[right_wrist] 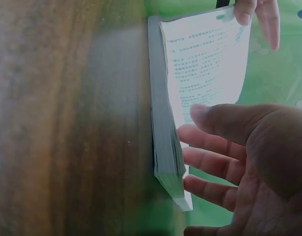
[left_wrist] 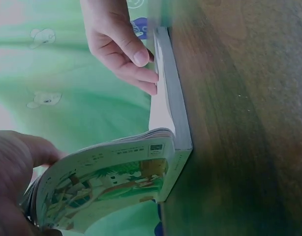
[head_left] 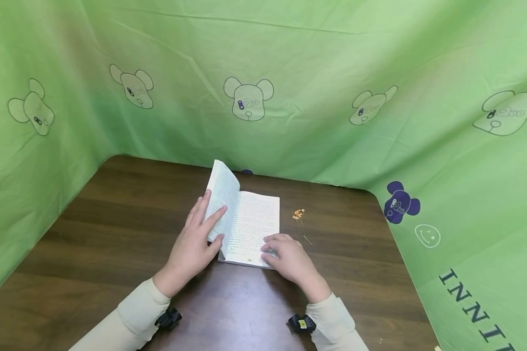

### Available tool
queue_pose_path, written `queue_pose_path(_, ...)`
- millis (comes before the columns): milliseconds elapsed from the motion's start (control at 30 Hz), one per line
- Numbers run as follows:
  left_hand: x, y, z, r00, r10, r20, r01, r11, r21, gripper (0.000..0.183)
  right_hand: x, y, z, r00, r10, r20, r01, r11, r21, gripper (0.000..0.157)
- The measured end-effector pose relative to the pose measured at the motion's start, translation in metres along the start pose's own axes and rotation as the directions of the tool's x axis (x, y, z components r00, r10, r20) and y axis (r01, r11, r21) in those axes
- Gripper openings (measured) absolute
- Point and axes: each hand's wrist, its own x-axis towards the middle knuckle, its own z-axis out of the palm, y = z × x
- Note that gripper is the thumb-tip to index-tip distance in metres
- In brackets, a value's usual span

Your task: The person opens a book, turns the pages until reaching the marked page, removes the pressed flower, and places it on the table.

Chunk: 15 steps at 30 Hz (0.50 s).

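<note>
A thick paperback book (head_left: 255, 222) lies open on the table, its left part raised nearly upright. My left hand (head_left: 192, 249) grips that raised part, thumb and forefinger over the printed page and the other fingers behind the cover. The illustrated cover (left_wrist: 111, 182) shows in the left wrist view, bent near the hand. On the lower right edge of the right-hand page, my right hand (head_left: 292, 258) rests with loosely bent fingers, pinching nothing. Seen in the right wrist view, its fingertips (right_wrist: 193, 157) touch the page edge beside the thick page block (right_wrist: 166, 113).
A small dried flower sprig (head_left: 298, 214) with orange-yellow blooms lies right of the book. The brown wooden table (head_left: 114, 234) is bounded at the back and sides by a green curtain (head_left: 298, 146) with printed bear heads.
</note>
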Motion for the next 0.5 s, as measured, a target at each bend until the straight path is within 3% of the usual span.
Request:
queue_pose_path(200, 0.005, 0.006, 0.001, 0.995, 0.057, -0.084, -0.064, 0.994, -0.085, 0.067, 0.000, 0.002, -0.002, 1.000, -0.020, 0.007, 0.020, 1.000, -0.019, 0.009)
queue_pose_path(333, 0.010, 0.010, 0.002, 0.982, 0.098, -0.162, -0.125, 0.978, -0.167, 0.069, 0.001, 0.003, -0.003, 0.999, -0.042, 0.009, 0.042, 0.999, -0.009, 0.008)
queue_pose_path(433, 0.013, 0.012, 0.001, 0.978, 0.072, -0.198, -0.118, 0.966, -0.230, 0.075, 0.001, 0.004, -0.004, 0.998, -0.058, 0.016, 0.059, 0.998, -0.009, 0.007)
queue_pose_path(500, 0.015, 0.013, 0.001, 0.983, 0.008, -0.182, -0.064, 0.950, -0.304, 0.080, 0.001, 0.004, -0.006, 0.998, -0.062, 0.022, 0.062, 0.998, -0.011, 0.007)
